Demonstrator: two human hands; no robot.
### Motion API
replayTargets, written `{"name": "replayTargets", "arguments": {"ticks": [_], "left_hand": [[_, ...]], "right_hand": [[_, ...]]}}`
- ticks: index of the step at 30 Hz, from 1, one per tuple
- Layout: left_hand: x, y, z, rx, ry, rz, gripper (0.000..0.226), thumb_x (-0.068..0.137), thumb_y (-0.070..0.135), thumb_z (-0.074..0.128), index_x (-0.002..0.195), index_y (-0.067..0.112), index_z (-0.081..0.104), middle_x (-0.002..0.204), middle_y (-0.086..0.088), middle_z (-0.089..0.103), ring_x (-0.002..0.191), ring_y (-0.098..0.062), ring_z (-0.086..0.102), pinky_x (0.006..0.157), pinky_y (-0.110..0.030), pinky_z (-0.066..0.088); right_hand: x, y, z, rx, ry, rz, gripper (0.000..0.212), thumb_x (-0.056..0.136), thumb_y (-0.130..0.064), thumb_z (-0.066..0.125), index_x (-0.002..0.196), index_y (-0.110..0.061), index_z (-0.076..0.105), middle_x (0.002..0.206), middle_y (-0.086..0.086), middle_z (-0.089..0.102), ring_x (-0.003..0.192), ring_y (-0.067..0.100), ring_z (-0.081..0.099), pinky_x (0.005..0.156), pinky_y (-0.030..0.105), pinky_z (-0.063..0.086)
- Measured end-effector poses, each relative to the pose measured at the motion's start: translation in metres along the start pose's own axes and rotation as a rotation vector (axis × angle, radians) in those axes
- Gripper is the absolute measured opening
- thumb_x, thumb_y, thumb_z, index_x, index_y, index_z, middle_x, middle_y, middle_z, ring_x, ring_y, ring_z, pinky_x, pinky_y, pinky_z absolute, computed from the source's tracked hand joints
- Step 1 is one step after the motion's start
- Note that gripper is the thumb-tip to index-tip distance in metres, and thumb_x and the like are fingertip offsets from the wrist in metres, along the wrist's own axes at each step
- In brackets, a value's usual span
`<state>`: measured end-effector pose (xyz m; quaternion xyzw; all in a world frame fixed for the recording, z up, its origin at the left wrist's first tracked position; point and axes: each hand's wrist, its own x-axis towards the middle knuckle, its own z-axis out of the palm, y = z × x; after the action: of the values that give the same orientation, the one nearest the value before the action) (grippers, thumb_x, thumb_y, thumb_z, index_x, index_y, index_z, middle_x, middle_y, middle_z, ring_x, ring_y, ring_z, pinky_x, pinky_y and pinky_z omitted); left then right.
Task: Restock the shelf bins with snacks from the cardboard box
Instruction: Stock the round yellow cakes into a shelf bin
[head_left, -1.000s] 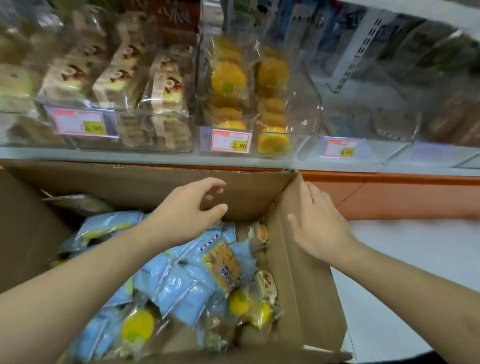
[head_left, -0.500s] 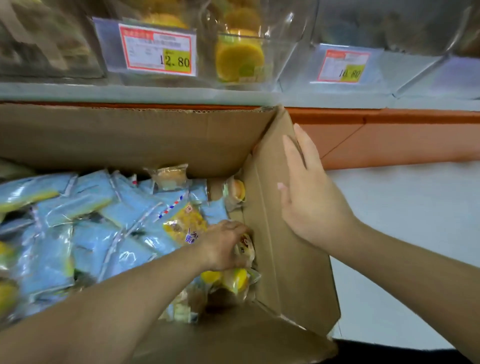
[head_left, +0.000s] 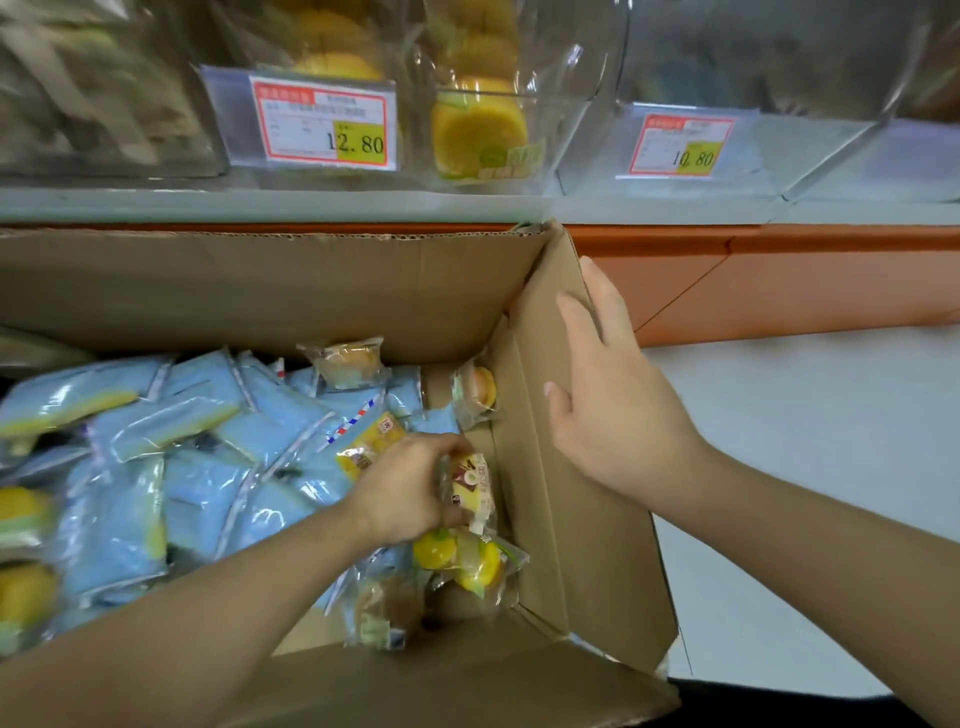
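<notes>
1. The left hand (head_left: 410, 493) is reaching down into the right end of the cardboard box (head_left: 260, 291), its fingers curling round a small wrapped snack (head_left: 470, 486) with a brown and cream label, gripping it against the box's right wall.
2. The right hand (head_left: 613, 400) is pressing flat on the box's right flap (head_left: 550, 415), fingers straight and spread, grasping nothing.
3. The box is standing in front of the shelf (head_left: 363, 205), its far wall rising just beneath the shelf edge, its near flap folding out toward the person.
4. Light blue packets (head_left: 208, 447) are filling most of the box, lying in a loose heap across its left and middle.
5. Clear-wrapped yellow cakes (head_left: 467, 561) are lying just near of the left hand, and another wrapped bun (head_left: 480, 389) is leaning in the far right corner.
6. On the shelf above, a clear bin (head_left: 566, 135) is holding round yellow cakes (head_left: 478, 130), with a price tag (head_left: 324, 124) reading 12.80 on its front.
7. A second tag (head_left: 680, 145), reading 10.80, is sitting further right on a neighbouring bin.
</notes>
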<state>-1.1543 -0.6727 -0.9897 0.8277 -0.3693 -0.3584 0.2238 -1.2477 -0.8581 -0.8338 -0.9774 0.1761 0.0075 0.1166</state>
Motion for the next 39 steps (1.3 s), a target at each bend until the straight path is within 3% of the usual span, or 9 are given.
{"name": "replayTargets", "arguments": {"ticks": [3, 6, 9, 15, 19, 23, 30, 36, 39], "left_hand": [[-0.033, 0.002, -0.036, -0.116, 0.046, -0.043, 0.081, 0.069, 0.043, 0.094, 0.141, 0.041, 0.056, 0.130, 0.019, 0.063, 0.116, -0.006, 0.061, 0.099, -0.027, 0.052], [-0.067, 0.009, -0.078, -0.290, 0.093, -0.035, 0.077, 0.073, 0.020, 0.096, 0.134, 0.044, 0.057, 0.122, 0.023, 0.065, 0.096, -0.005, 0.068, 0.083, -0.023, 0.059], [-0.105, 0.021, -0.122, -0.299, 0.155, 0.053, 0.085, 0.078, 0.013, 0.092, 0.140, 0.053, 0.051, 0.139, 0.036, 0.050, 0.105, 0.000, 0.066, 0.073, -0.021, 0.058], [-0.181, 0.047, -0.193, -0.312, 0.299, 0.163, 0.089, 0.076, 0.012, 0.093, 0.141, 0.057, 0.052, 0.143, 0.031, 0.052, 0.113, -0.016, 0.063, 0.078, -0.039, 0.063], [-0.227, 0.054, -0.230, -0.432, 0.375, 0.169, 0.094, 0.077, 0.003, 0.091, 0.144, 0.054, 0.050, 0.136, 0.010, 0.065, 0.105, -0.023, 0.071, 0.087, -0.035, 0.062], [-0.255, 0.048, -0.250, -0.584, 0.458, 0.108, 0.094, 0.076, -0.004, 0.090, 0.143, 0.048, 0.049, 0.121, 0.000, 0.076, 0.099, -0.018, 0.074, 0.094, -0.036, 0.061], [-0.268, 0.051, -0.272, -0.580, 0.373, 0.146, 0.052, 0.089, 0.022, 0.085, 0.134, 0.037, 0.065, 0.127, 0.020, 0.072, 0.121, 0.001, 0.066, 0.110, -0.027, 0.051], [-0.268, 0.041, -0.301, -0.759, 0.492, 0.134, 0.052, 0.085, 0.017, 0.087, 0.123, 0.047, 0.069, 0.114, 0.002, 0.079, 0.102, -0.023, 0.077, 0.092, -0.047, 0.063], [-0.271, 0.036, -0.315, -0.881, 0.584, 0.124, 0.049, 0.079, 0.017, 0.090, 0.120, 0.039, 0.073, 0.107, -0.007, 0.080, 0.099, -0.022, 0.077, 0.086, -0.038, 0.063]], "right_hand": [[0.000, -0.004, -0.001, 0.026, -0.024, 0.028, 0.067, 0.097, -0.023, 0.065, 0.154, -0.010, 0.032, 0.173, -0.004, -0.009, 0.144, 0.024, 0.046, 0.085, 0.034, 0.053], [0.000, -0.012, -0.003, 0.032, -0.087, 0.038, 0.075, 0.095, -0.024, 0.065, 0.157, -0.013, 0.025, 0.174, 0.002, -0.014, 0.158, 0.032, 0.017, 0.118, 0.046, 0.040], [0.004, -0.034, -0.023, -0.008, -0.058, 0.016, 0.072, 0.093, -0.023, 0.065, 0.156, -0.014, 0.031, 0.173, 0.012, 0.004, 0.160, 0.031, 0.004, 0.129, 0.048, 0.021], [-0.005, -0.125, -0.069, 0.765, -0.343, 0.032, 0.055, 0.089, -0.045, 0.072, 0.142, -0.040, 0.054, 0.135, -0.015, 0.062, 0.110, 0.008, 0.069, 0.105, 0.040, 0.054], [-0.015, -0.165, -0.081, 0.986, -0.218, 0.039, 0.049, 0.092, -0.024, 0.082, 0.134, -0.035, 0.061, 0.112, -0.005, 0.067, 0.084, 0.015, 0.074, 0.082, 0.028, 0.061], [-0.022, -0.191, -0.088, 1.303, -0.188, 0.044, 0.019, 0.093, -0.006, 0.077, 0.108, -0.016, 0.074, 0.097, 0.015, 0.070, 0.084, 0.023, 0.074, 0.081, 0.036, 0.064], [-0.015, -0.223, -0.086, 1.348, 0.019, 0.083, 0.023, 0.084, 0.011, 0.078, 0.092, -0.010, 0.074, 0.091, 0.013, 0.076, 0.077, 0.021, 0.074, 0.068, 0.027, 0.060], [0.006, -0.257, -0.116, 1.303, 0.144, 0.037, 0.018, 0.089, -0.003, 0.078, 0.103, -0.012, 0.071, 0.094, 0.009, 0.079, 0.080, 0.028, 0.076, 0.083, 0.043, 0.062], [0.013, -0.270, -0.127, 1.251, 0.174, -0.013, 0.015, 0.090, -0.007, 0.079, 0.100, -0.010, 0.068, 0.097, 0.010, 0.078, 0.084, 0.029, 0.078, 0.084, 0.045, 0.063]]}}
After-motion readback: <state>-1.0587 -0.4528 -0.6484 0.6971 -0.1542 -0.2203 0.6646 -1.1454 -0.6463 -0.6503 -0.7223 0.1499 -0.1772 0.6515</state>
